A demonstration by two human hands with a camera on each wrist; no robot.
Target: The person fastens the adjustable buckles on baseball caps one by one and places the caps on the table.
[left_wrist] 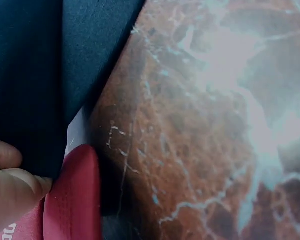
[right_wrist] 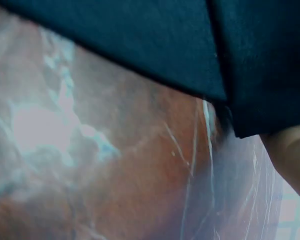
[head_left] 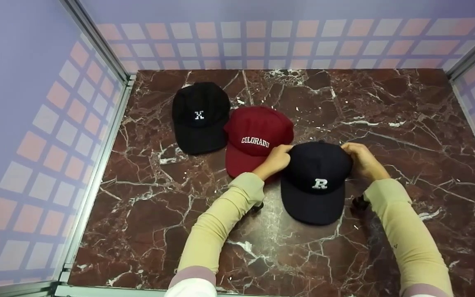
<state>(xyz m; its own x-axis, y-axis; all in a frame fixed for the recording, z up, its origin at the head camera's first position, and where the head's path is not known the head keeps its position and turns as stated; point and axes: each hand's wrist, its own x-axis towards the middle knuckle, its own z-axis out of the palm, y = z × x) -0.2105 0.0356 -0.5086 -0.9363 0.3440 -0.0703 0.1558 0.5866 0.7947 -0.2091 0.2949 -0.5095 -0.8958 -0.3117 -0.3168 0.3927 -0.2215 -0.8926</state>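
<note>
A dark navy baseball cap [head_left: 313, 202] with a white letter R faces forward between both hands. My left hand [head_left: 278, 160] pinches its left edge; in the left wrist view the thumb and a finger [left_wrist: 12, 182] press on the dark cloth. At the other side my right hand [head_left: 363, 160] grips the cap's right edge, its fingertips partly hidden behind the crown. The red cap [head_left: 258, 123] marked COLORADO lies just left of the navy one, partly covered by my left hand. Further left is a black cap [head_left: 200, 107] with a small white emblem, touching the red cap.
All three caps are over a glossy brown marbled tabletop [head_left: 146, 231]. Purple walls [head_left: 237, 10] with pink and white squares enclose it at the back and sides, with a metal frame rail [head_left: 93, 181] along the left edge.
</note>
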